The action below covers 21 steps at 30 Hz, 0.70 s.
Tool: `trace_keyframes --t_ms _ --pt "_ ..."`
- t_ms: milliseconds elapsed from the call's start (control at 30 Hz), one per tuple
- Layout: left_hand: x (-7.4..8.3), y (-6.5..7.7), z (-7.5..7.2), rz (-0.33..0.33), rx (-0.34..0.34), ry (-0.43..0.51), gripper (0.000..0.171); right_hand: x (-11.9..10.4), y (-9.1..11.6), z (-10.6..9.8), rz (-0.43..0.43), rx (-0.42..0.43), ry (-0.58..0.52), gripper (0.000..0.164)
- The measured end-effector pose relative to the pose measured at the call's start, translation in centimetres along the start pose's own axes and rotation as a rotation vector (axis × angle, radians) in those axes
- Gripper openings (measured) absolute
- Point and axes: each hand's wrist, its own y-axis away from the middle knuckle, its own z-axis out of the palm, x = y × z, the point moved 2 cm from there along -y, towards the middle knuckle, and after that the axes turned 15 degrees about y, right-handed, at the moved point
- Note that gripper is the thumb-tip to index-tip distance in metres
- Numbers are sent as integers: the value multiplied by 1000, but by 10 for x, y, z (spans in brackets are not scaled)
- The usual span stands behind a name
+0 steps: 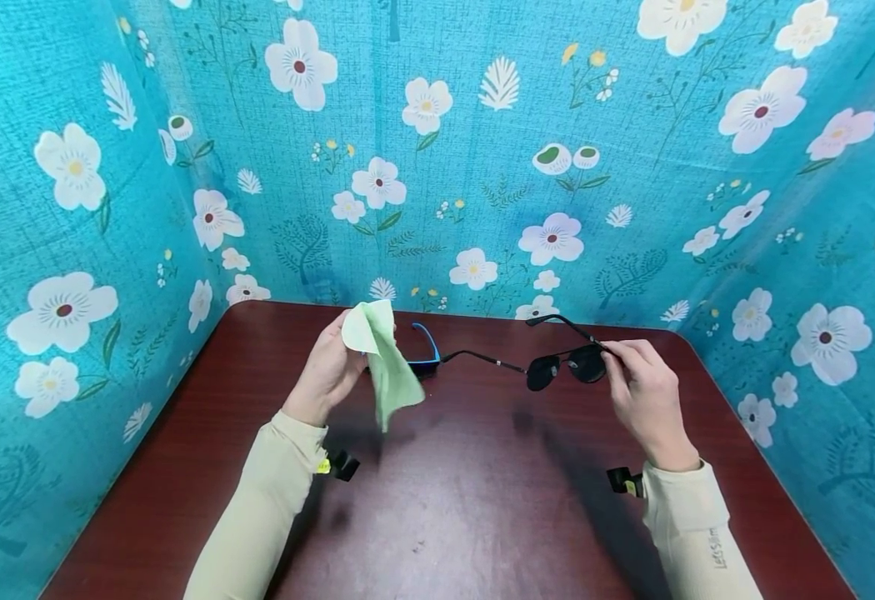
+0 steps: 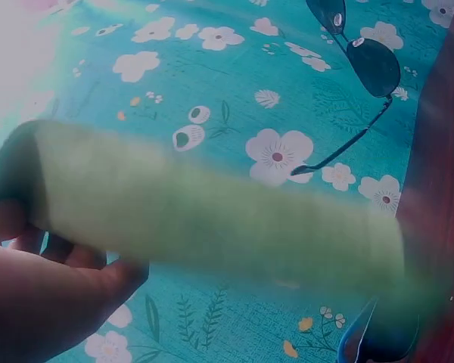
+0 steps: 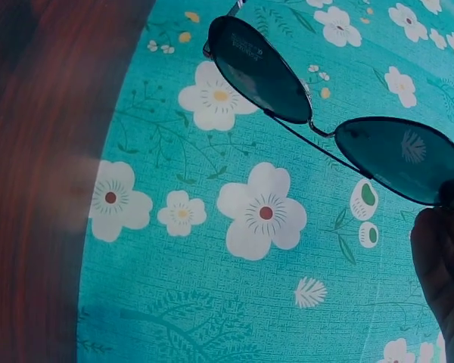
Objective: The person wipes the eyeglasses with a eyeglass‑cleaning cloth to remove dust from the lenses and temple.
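A pale green cloth (image 1: 392,375) hangs from my left hand (image 1: 327,372), gripped at its top between thumb and fingers. In the left wrist view the cloth (image 2: 212,204) is blurred. My right hand (image 1: 646,396) pinches black aviator sunglasses (image 1: 586,364) at one outer corner, by the hinge, holding them above the table with both temples unfolded. The dark lenses of the sunglasses (image 3: 397,157) fill the top of the right wrist view. Behind the cloth, glasses with blue temples and dark lenses (image 1: 428,360) lie on the table, partly hidden.
The dark red-brown wooden table (image 1: 437,517) has rounded far corners. A blue flowered curtain (image 1: 437,167) surrounds its back and sides. Small black cameras sit at the left wrist (image 1: 343,465) and right wrist (image 1: 622,480).
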Motion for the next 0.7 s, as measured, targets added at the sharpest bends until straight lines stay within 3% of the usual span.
trace_keyframes --t_ms 200,400,500,700 --pt "-10 -4 -2 13 58 -72 15 -2 -2 -2 -42 -8 -105 25" --pt "-38 -6 0 -99 70 -199 13 -18 -5 -1 -157 -38 -240 28" --pt "-54 -5 5 -203 29 -259 16 -26 -6 1 -191 -54 -270 27" --pt "-74 -2 15 -411 -151 -294 33 -37 -10 4 -232 -52 -324 22"
